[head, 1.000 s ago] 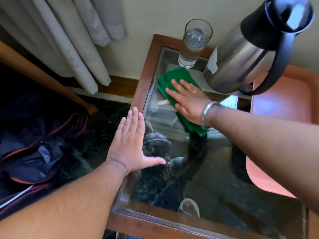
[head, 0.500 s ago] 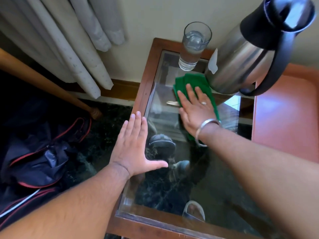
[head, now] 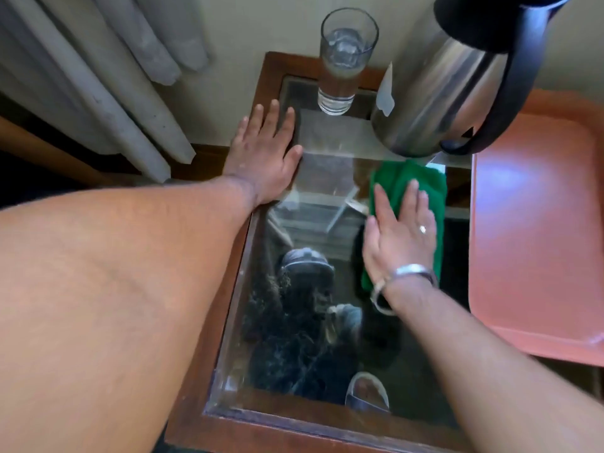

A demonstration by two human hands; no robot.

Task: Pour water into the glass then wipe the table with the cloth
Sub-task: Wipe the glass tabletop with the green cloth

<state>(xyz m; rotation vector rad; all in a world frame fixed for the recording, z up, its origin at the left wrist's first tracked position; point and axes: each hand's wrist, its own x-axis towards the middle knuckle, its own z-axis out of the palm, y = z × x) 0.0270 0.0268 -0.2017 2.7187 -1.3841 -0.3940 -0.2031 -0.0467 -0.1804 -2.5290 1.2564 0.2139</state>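
Observation:
A tall clear glass (head: 343, 60) with water in it stands at the far edge of the wood-framed glass table (head: 225, 305). A steel jug with a black handle (head: 454, 89) stands to the right of the glass. My right hand (head: 400, 233) lies flat, fingers together, pressing the green cloth (head: 411, 181) onto the glass top just in front of the jug. My left hand (head: 264, 152) rests flat on the table's far left edge, fingers spread, holding nothing.
A pink tray (head: 536, 230) sits along the table's right side. Pale curtains (head: 108, 76) hang at the left by the wall. The glass top reflects the room and a sandalled foot shows near the front edge.
My right hand has slid the green cloth to the right, toward the jug and tray. My left hand has moved farther along the left edge toward the glass.

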